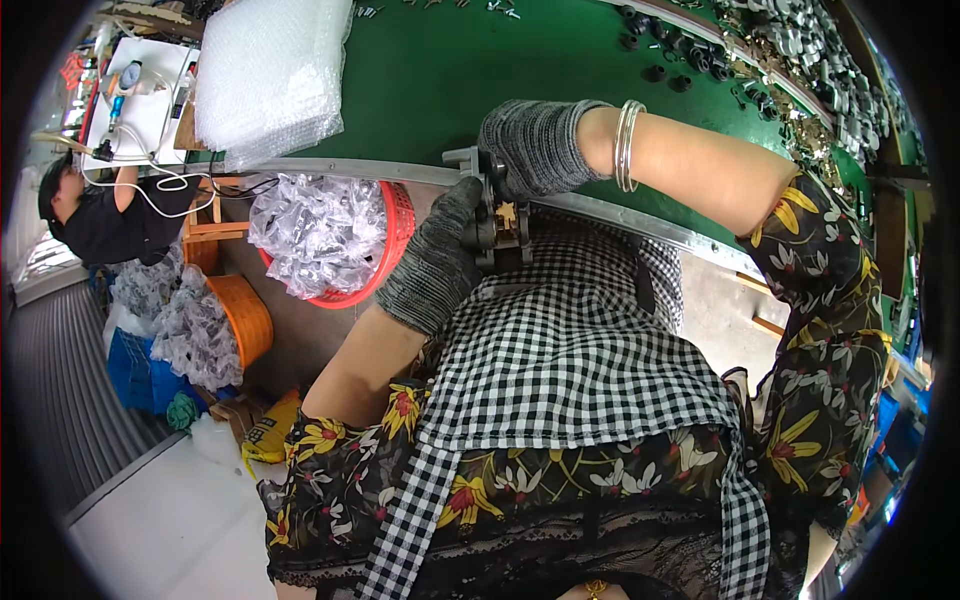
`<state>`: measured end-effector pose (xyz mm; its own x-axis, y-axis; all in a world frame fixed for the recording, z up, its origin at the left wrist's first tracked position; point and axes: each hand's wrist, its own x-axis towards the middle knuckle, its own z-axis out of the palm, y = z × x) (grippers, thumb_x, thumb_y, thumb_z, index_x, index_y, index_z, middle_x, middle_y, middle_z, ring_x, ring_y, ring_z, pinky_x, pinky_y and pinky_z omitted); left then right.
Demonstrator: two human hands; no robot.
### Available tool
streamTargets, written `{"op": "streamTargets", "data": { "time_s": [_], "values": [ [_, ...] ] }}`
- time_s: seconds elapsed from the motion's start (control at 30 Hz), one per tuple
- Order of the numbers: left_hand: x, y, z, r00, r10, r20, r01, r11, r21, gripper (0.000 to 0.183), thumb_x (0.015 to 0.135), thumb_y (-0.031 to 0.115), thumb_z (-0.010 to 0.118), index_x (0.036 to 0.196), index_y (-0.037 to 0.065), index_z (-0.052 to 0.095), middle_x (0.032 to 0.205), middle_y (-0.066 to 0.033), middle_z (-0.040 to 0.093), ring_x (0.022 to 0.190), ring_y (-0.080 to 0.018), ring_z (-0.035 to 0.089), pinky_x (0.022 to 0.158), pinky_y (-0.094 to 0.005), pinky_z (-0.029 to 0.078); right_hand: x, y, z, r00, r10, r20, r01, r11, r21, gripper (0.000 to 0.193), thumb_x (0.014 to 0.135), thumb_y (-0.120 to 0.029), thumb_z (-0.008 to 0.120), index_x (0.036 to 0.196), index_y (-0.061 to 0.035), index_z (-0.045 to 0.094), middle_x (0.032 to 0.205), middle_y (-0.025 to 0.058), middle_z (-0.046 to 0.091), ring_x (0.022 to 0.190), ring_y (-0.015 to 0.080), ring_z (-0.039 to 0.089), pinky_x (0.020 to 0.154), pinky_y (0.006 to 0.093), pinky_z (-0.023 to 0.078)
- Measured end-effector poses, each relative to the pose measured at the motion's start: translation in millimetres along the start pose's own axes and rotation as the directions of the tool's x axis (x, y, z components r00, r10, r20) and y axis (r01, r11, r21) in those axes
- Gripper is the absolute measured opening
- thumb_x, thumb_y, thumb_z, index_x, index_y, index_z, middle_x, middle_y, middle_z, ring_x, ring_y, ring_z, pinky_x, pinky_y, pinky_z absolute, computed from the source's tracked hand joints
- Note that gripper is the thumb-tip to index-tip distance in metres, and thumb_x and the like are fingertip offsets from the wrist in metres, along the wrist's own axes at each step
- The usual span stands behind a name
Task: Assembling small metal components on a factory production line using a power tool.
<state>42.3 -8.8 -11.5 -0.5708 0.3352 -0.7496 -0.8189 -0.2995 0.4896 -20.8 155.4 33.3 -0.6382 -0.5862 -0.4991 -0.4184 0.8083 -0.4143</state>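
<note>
Both of my hands wear grey knitted gloves and meet at the near edge of the green worktable (pixel 420 90). Between them is a dark grey metal part with a brass-coloured piece inside (pixel 507 222); its exact kind I cannot make out. My left hand (pixel 440 258) is closed around the part's left side, fingers wrapped on the body. From above and to the right, my right hand (pixel 540 150) grips its upper end, with the fingertips partly hidden. A light grey lug (pixel 460 158) juts out from the part at the upper left.
Bubble wrap (pixel 270 75) lies at the table's left. Below stands a red basket (pixel 400 225) of bagged parts; more bags fill an orange basket (pixel 245 315). Black parts (pixel 690 50) and a metal pile (pixel 850 100) are far right. A co-worker (pixel 110 215) is at left.
</note>
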Motion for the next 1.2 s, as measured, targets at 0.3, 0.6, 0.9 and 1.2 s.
{"op": "streamTargets", "data": {
  "time_s": [0.3,0.6,0.9,1.2],
  "values": [
    [1.1,-0.6,-1.1,0.998,-0.037,-0.059,0.037,0.999,-0.005,0.037,0.094,0.035,0.051,0.115,0.006,0.051,0.097,-0.0149,0.063,0.080,-0.0254,0.066,0.073,-0.0456,0.057,-2.6,-3.0,-7.8,0.999,-0.052,0.009,0.051,0.997,0.051,0.023,0.078,-0.019,0.067,0.082,0.0037,0.068,0.069,0.0121,0.065,0.055,0.0218,0.057,0.051,0.0343,0.048],
    [-0.7,-2.9,-2.5,0.988,0.058,0.146,-0.056,0.998,-0.021,0.037,0.094,0.038,0.050,0.113,0.005,0.052,0.095,-0.0148,0.064,0.080,-0.0279,0.065,0.071,-0.0478,0.057,-1.2,11.0,10.2,0.995,0.025,-0.096,-0.018,0.997,0.073,0.025,0.075,-0.020,0.069,0.092,-0.0011,0.068,0.081,0.0115,0.067,0.070,0.0226,0.063,0.063,0.0333,0.052],
    [11.4,-25.8,2.7,0.962,0.253,0.104,-0.180,0.872,-0.455,0.042,0.093,0.046,0.048,0.112,0.008,0.050,0.087,-0.0097,0.063,0.077,-0.0259,0.065,0.064,-0.0446,0.057,-69.8,-3.0,-36.3,0.530,-0.202,-0.824,0.256,0.964,-0.071,0.028,0.073,-0.016,0.073,0.097,-0.0038,0.068,0.086,0.0092,0.066,0.079,0.0197,0.065,0.064,0.0284,0.053],
    [8.9,-27.6,12.4,0.960,0.243,0.137,-0.198,0.941,-0.276,0.049,0.093,0.051,0.044,0.117,0.008,0.047,0.097,-0.0130,0.062,0.080,-0.0276,0.064,0.059,-0.0395,0.057,-45.1,-35.8,-10.8,-0.269,-0.330,-0.905,0.417,0.807,-0.418,0.026,0.084,-0.013,0.063,0.110,-0.0116,0.063,0.070,0.0063,0.060,0.054,0.0157,0.056,0.050,0.0218,0.044]
  ]
}}
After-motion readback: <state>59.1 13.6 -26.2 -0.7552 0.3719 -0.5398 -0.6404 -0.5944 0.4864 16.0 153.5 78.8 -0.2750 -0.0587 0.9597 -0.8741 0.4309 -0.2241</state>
